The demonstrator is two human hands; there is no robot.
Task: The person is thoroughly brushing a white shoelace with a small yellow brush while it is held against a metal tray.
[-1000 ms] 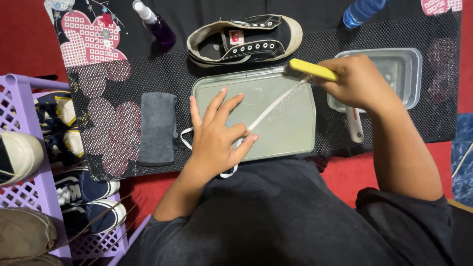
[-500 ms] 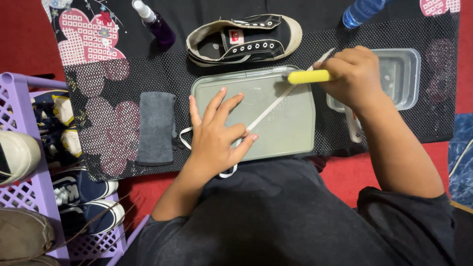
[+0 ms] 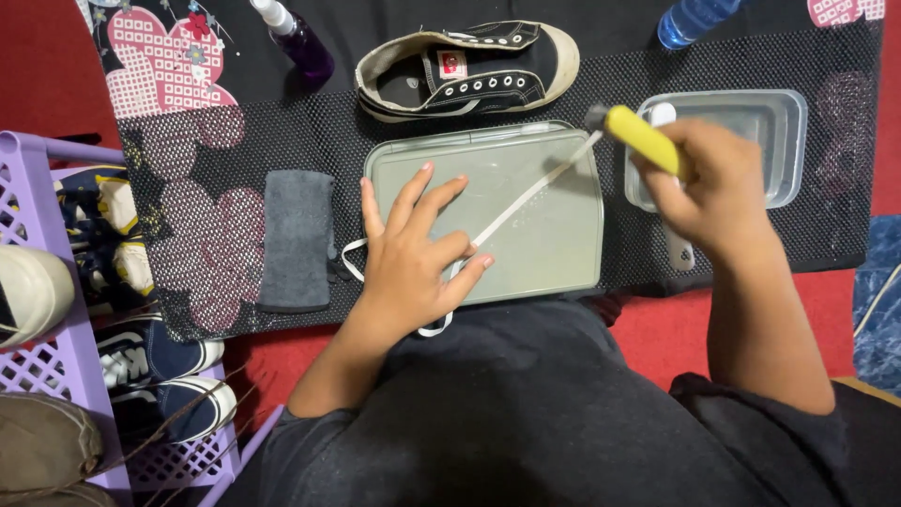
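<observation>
- Flatly, left hand spread, pressing white flat shoelace onto grey rectangular metal tray.
- Right hand, at 3 o'clock, clenched around yellow-handled brush.

— How does the left hand lie?
— Palm down, fingers spread and pointing away from the body, forearm reaching out from the lap.
— And the right hand?
— Its fingers are curled in a closed grip, knuckles up, with the forearm running straight back toward the body.
</observation>
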